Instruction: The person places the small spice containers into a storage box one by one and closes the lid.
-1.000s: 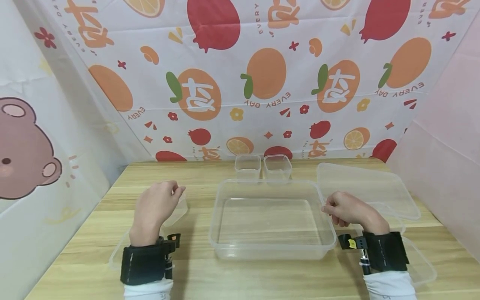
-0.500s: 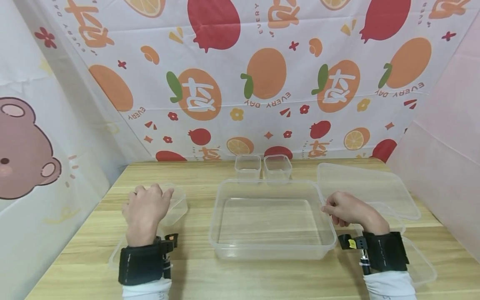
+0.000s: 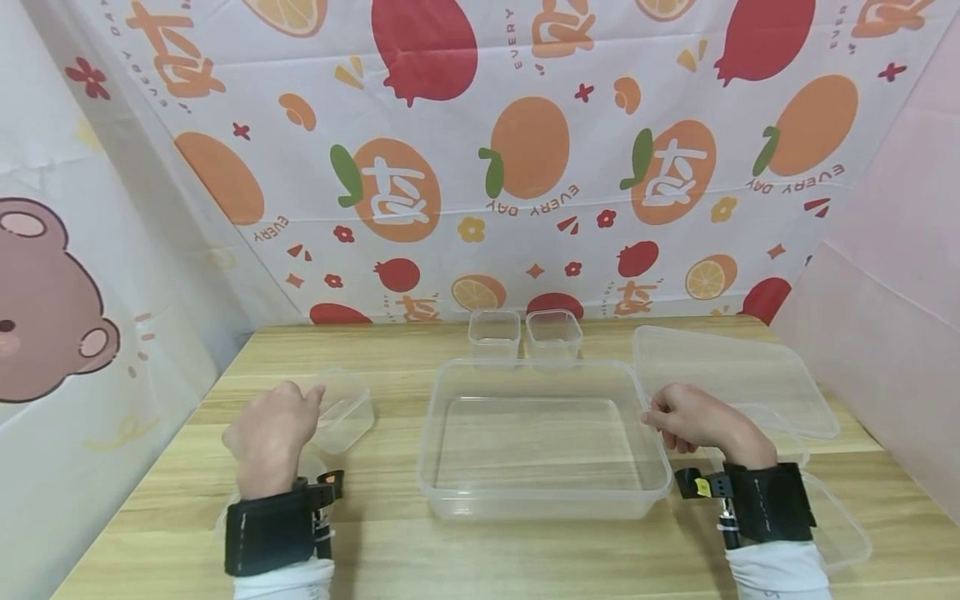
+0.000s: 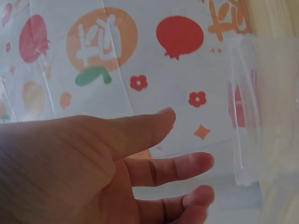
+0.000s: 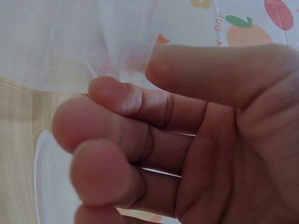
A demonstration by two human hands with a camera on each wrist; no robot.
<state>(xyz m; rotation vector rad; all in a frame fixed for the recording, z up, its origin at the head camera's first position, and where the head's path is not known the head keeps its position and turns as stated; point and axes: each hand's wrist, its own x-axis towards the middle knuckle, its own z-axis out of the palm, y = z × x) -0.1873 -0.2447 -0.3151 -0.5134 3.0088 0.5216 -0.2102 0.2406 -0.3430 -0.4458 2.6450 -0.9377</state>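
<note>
Far left, your left hand [image 3: 273, 429] is over the table [image 3: 420, 550], its fingers [image 4: 173, 168] half bent, thumb standing clear of them, nothing held. Just right of it, apart from the fingertips, a small clear container [image 3: 347, 421] sits on the table; the left wrist view cuts it off at its right edge. A thin clear piece [image 3: 311, 461] lies mostly hidden under your hand and wristband, its outline hard to read. Centre, the large clear box [image 3: 547, 507] rests open side up on the table. Behind it stand a left clear tub [image 3: 495, 337] and a right clear tub [image 3: 554, 337], side by side, their lower parts blurred through its back wall. At the box's right rim, your right hand [image 3: 686, 417] pinches the edge between thumb and index, nearly closed there; the other fingers curl loosely below, and the right wrist view crops the lowest one. The exact contact is faint through the plastic. Right again, a large clear sheet [image 3: 735, 375] lies behind that hand, and a near-side clear sheet [image 3: 840, 533] is part-covered by your wristband.
</note>
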